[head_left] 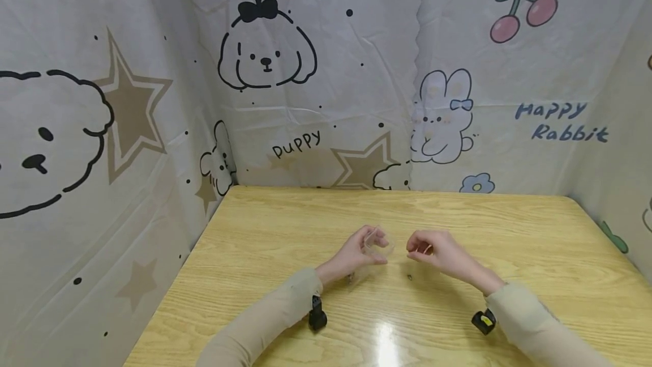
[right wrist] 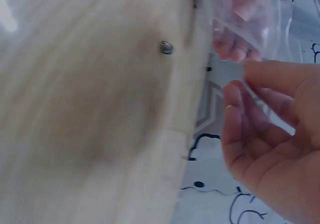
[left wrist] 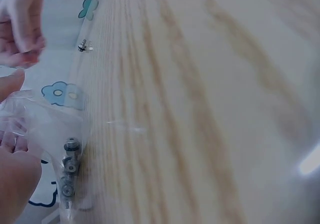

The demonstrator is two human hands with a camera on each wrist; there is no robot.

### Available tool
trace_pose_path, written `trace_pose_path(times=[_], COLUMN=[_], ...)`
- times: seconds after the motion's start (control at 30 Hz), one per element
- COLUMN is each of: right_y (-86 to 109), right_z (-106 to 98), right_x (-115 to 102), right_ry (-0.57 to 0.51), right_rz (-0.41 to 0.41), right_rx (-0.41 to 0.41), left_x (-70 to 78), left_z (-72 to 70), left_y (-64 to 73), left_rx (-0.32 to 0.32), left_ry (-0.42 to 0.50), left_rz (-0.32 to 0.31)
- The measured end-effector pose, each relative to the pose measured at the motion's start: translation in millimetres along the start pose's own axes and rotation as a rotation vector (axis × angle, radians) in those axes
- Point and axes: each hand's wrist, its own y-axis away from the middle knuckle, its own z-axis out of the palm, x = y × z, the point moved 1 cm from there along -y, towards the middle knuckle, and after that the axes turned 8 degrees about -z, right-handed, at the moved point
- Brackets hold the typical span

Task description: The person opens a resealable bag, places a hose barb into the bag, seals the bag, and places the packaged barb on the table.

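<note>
My left hand [head_left: 363, 251] holds a clear plastic bag [left wrist: 55, 126] by its upper part, fingers and thumb spread around the mouth. Several small metal fittings [left wrist: 70, 166] lie in the bag's lower end, close over the table. Just right of the bag is my right hand [head_left: 435, 249], raised above the table. Its fingers are loosely bent, thumb and index fingertips close together, and no object shows between them. On the wood below the two hands sits one small metal piece [right wrist: 166, 47], apart from both.
The wooden table [head_left: 285, 214] reaches back to a printed cloth [head_left: 356, 72] that hangs behind it and at both sides. Each sleeve cuff has a small black wrist camera [head_left: 317, 315]. Light glares off the table's near middle.
</note>
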Motion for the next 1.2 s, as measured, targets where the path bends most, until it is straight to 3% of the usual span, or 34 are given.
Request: trace_pose_path(times=[0.17,0.37,1.2], right_y=[10.1,18.1,14.4], right_z=[8,21,31], right_x=[5,7,1], right_ry=[0.019,-0.002,0.07], right_rz=[0.041,0.078,0.06], right_rx=[-0.079,-0.119,-0.124], left_x=[-0.2,-1.9,-0.2], left_z=[0.0,0.9,2.1], left_y=[0.0,-0.4,-0.4], left_rx=[0.003,0.003,-0.003], left_ry=[-0.002,0.002,-0.009], left_rz=[0.008,0.012,-0.001])
